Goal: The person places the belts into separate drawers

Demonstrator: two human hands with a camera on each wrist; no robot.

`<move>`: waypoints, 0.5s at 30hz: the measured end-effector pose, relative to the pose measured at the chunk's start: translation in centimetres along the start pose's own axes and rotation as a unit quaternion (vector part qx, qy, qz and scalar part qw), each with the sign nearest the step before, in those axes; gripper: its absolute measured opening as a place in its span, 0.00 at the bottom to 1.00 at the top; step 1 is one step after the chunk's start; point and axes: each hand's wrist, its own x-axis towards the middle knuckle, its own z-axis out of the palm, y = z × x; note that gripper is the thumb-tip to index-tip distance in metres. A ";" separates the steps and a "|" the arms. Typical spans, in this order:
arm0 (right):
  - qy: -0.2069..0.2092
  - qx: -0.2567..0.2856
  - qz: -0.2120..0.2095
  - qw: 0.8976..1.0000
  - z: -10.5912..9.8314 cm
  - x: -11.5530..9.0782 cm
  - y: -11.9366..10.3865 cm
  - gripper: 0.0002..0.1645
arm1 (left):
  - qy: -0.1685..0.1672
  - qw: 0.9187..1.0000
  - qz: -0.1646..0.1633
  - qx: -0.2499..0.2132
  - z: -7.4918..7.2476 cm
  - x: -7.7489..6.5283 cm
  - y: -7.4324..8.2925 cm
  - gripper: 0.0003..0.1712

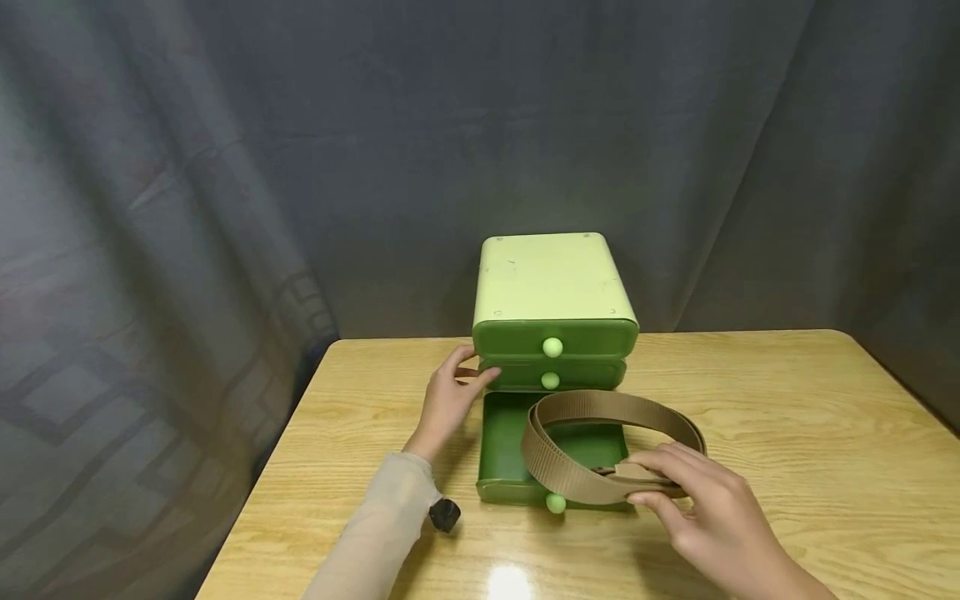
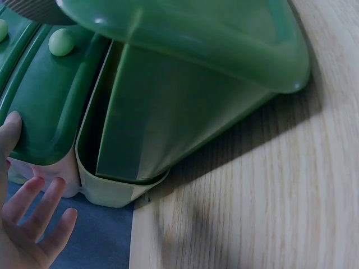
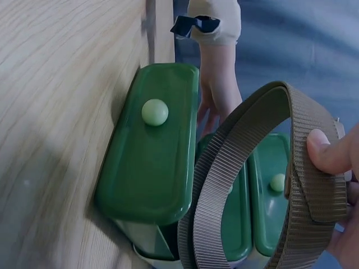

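Note:
A coiled brown webbing belt (image 1: 551, 462) hangs in the air, its loop above the pulled-out bottom drawer (image 1: 504, 492). My right hand (image 1: 712, 508) pinches the belt near its buckle end, with the thumb (image 3: 321, 147) pressed on the ribbed band. The green drawer cabinet (image 1: 551, 279) stands on the table; its top and middle drawers are closed. My left hand (image 1: 444, 408) rests at the cabinet's left side. Its thumb touches the front of the middle drawer (image 2: 42, 106), while the other fingers (image 2: 56, 193) are loosely extended along the side.
The wooden table (image 1: 795, 433) extends to both sides of the cabinet. A grey curtain (image 1: 405, 183) hangs behind it and along the left. A black piece (image 1: 445, 515) is fixed at my left sleeve. Round light-green knobs (image 1: 552, 347) stick out from the drawer fronts.

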 end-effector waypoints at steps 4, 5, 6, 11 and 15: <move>-0.006 0.010 0.004 1.000 0.4 0.4 -0.3 0.23 | -0.001 1.000 0.001 0.001 0.0 0.1 0.1 0.27; -0.007 0.013 0.005 1.000 0.6 0.5 -0.3 0.24 | -0.003 1.000 0.003 0.001 0.0 0.1 0.1 0.27; -0.008 0.012 0.009 1.000 0.7 0.6 -0.4 0.24 | -0.004 1.000 0.004 0.001 0.0 0.1 0.1 0.27; -0.007 0.029 0.006 1.000 1.6 0.8 -0.5 0.13 | -0.001 1.000 0.004 0.001 -0.1 0.0 0.0 0.27; -0.018 0.037 0.017 0.999 2.2 0.9 -0.5 0.28 | 0.000 1.000 0.006 0.005 0.0 0.0 -0.1 0.27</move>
